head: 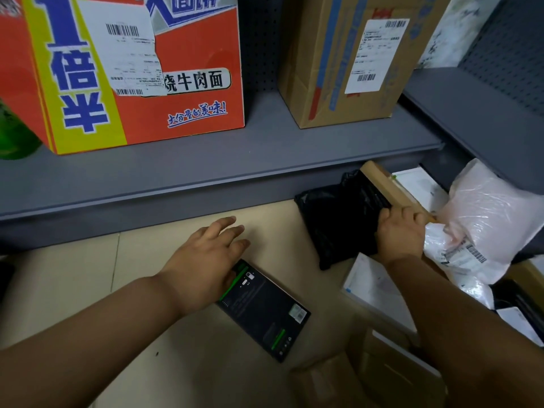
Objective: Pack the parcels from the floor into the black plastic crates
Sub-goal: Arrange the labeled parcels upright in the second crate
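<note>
Step in hand, by my reading: pickup from the floor. Your right hand [399, 231], right of centre, has its grip curled round the edge of a flat brown parcel [382, 179] and the black poly bag [338, 222] lying against it. Your left hand [206, 254], centre frame, is open, fingers spread, hovering over the top end of a dark slim box [265, 310] on the floor; contact cannot be told. No black crate is in view.

Next move likely calls for lifting the gripped pair clear of the pinkish plastic-wrapped parcel [488, 213] just beside it, then locating a crate.

Surface: beige tiled floor [88, 290]. Grey metal shelf [206, 172] across the upper frame carries an orange noodle carton [176, 98] and a brown carton [347, 63].
</note>
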### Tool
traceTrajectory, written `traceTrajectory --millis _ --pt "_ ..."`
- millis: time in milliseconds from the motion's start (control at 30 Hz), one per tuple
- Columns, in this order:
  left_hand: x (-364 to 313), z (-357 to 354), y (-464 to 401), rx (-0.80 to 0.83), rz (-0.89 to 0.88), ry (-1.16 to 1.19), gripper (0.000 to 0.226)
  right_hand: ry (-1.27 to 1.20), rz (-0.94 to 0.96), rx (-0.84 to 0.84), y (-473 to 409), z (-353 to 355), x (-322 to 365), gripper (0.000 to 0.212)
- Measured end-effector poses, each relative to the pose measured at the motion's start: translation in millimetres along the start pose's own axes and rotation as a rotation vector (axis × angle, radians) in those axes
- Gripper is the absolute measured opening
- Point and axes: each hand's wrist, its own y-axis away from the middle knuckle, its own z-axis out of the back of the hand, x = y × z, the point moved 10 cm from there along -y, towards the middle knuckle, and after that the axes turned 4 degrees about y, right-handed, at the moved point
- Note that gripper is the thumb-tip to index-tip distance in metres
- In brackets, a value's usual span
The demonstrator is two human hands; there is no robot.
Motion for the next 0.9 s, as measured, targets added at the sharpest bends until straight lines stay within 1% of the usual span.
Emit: traceTrajectory --millis 100,167,233,333,367,467,533,600,700,767,867,900 --pt "6 6 7 -0.009 0.000 0.003 0.067 -0.061 0.020 0.067 10 -6 -5 0.019" --pt "11 8 12 -0.007 0.005 0.011 0.067 -0.123 -0.027 0.061 18 0 -10 0.017" --pt "15 10 17 -0.004 0.017 0.016 0.067 -0.226 -0.108 -0.042 25 17 -14 0.019" --pt "18 13 26 0.003 0.017 0.035 0.068 -0.325 -0.203 -0.105 35 36 -14 0.028" --pt "18 15 29 0.000 0.014 0.046 0.068 -0.352 -0.196 -0.145 39 45 -12 0.027" --pt "23 23 38 -0.011 0.025 0.055 0.069 -0.447 -0.091 -0.302 51 82 0 0.016" --pt "30 30 45 -0.014 0.034 0.054 0.070 -0.519 -0.050 -0.363 61 106 4 0.014" --pt "38 37 53 -0.001 0.051 0.047 0.070 -0.577 -0.042 -0.390 69 128 6 0.012" --pt "53 49 69 -0.008 0.073 0.076 0.071 -0.731 -0.082 -0.337 70 158 9 0.022" --pt "65 58 80 -0.017 0.078 0.081 0.077 -0.898 -0.056 -0.285 72 187 19 0.018" --pt "87 76 97 -0.013 0.118 0.070 0.090 -1.146 0.015 -0.121 72 229 47 0.009" --pt "94 83 103 -0.023 0.122 0.076 0.094 -1.217 0.035 -0.078 73 242 58 0.009"
